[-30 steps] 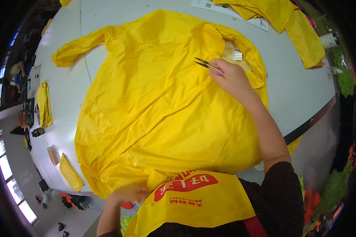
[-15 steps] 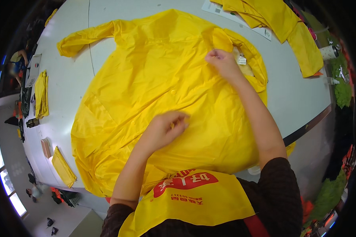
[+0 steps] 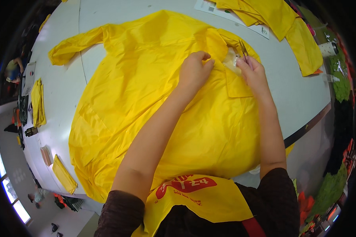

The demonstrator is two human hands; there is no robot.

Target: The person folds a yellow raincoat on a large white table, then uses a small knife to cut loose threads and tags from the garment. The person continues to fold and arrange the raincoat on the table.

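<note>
A large yellow raincoat (image 3: 146, 98) lies spread flat over the middle of the white table (image 3: 292, 98), one sleeve stretched toward the far left corner and its hem hanging over the near edge by the person's body. The left hand (image 3: 194, 71) rests on the coat near its collar end, toward the far edge, its grip curled with the fingers bent and pressing the fabric down. Just beside it, the right hand (image 3: 254, 73) sits at the coat's far right part, its grip pinching a pair of small thread snips (image 3: 243, 50) whose blades point away toward the far edge. Between the two hands a pale mesh patch (image 3: 230, 62) shows where the yellow fabric is folded back, and the snips' tips lie right at its edge; whether they touch it I cannot tell. A square pocket flap (image 3: 238, 85) lies just below the right hand.

Along the far right corner of the table more yellow garments (image 3: 281, 19) lie in a loose heap, partly on a white paper sheet (image 3: 209, 7). Near the left edge lie a folded yellow bundle (image 3: 38, 102) and, closer to the near left corner, a second folded yellow piece (image 3: 64, 173). The person wears a yellow vest (image 3: 201, 201) over dark sleeves.
</note>
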